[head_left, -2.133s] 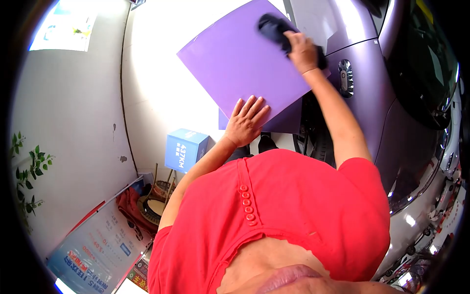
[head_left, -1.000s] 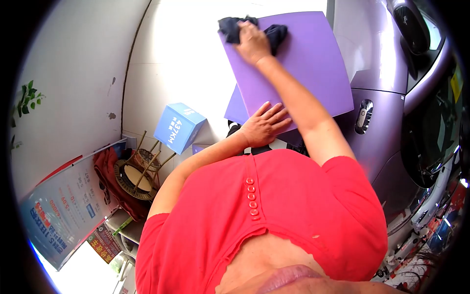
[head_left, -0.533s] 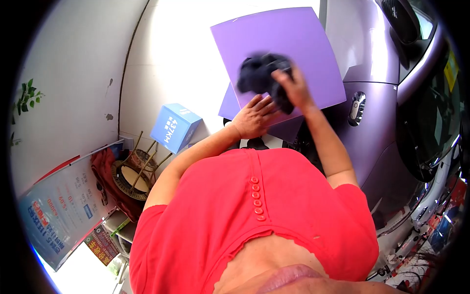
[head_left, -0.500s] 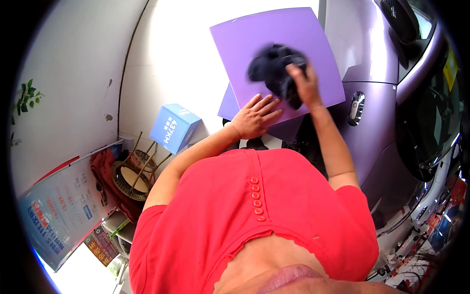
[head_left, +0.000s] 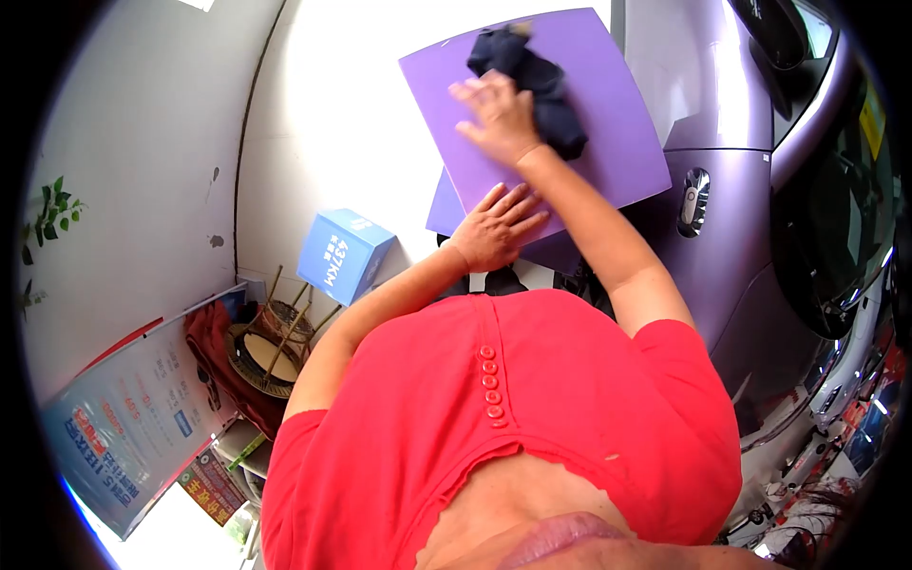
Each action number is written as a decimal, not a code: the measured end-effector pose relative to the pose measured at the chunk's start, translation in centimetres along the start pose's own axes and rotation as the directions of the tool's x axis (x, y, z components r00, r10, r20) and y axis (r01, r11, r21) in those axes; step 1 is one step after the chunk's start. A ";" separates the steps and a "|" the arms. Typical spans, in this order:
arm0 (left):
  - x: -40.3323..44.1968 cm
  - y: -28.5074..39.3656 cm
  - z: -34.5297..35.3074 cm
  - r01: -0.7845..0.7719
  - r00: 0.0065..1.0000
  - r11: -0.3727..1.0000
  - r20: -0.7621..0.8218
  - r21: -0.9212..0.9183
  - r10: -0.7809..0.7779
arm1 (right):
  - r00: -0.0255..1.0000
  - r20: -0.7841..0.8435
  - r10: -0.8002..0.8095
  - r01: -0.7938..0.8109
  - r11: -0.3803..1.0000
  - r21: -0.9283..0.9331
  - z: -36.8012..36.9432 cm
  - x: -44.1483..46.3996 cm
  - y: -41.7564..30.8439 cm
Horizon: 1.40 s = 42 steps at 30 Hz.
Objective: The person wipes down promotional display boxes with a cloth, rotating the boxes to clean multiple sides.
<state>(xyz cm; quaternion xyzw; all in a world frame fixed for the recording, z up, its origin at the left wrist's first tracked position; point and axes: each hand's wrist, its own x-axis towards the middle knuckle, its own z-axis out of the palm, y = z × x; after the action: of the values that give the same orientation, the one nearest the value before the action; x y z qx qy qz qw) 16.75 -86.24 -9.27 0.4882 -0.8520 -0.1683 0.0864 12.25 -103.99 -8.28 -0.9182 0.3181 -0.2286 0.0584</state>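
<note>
A dark cloth (head_left: 551,100) lies bunched on the upper part of a purple square surface (head_left: 617,123). My right hand (head_left: 499,119) is beside the cloth's left edge, palm down, its fingers spread and slightly blurred; the fingertips are over the purple surface and the cloth is not gripped. On the near edge of that surface my left hand (head_left: 496,228) lies flat with its fingers apart, holding nothing. Part of another purple panel (head_left: 443,207) shows below the square one.
A purple car (head_left: 712,190) stands close on the right. Left of my left forearm is a blue box (head_left: 345,256) on the floor, with a wicker stool (head_left: 266,359) beyond it. A printed banner (head_left: 138,418) leans at the lower left, near a white wall (head_left: 142,171).
The cloth has moved up over the purple surface. My right hand has moved up and left, let go of the cloth and spread its fingers. My left hand has stayed on the near edge.
</note>
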 end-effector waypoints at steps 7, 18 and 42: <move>-0.1 0.1 -0.3 -0.001 0.998 0.997 -0.069 -0.078 -0.005 | 0.996 0.085 0.035 -0.061 0.944 0.325 -1.8 1.6 -1.0; -0.1 0.0 0.0 -0.020 0.997 0.997 -0.076 -0.080 0.014 | 0.997 0.055 0.048 -0.047 0.999 -0.017 1.2 0.6 0.5; 0.3 0.5 0.1 0.030 0.996 0.999 -0.089 -0.022 -0.032 | 0.762 -0.300 0.574 -0.645 0.712 -0.276 -6.4 -7.3 18.8</move>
<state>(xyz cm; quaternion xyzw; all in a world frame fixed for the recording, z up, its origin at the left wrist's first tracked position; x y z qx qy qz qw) 16.18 -86.22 -9.24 0.5076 -0.8378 -0.1563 0.1268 -6.19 -114.14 -10.12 -0.7284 0.6447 -0.2207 -0.0709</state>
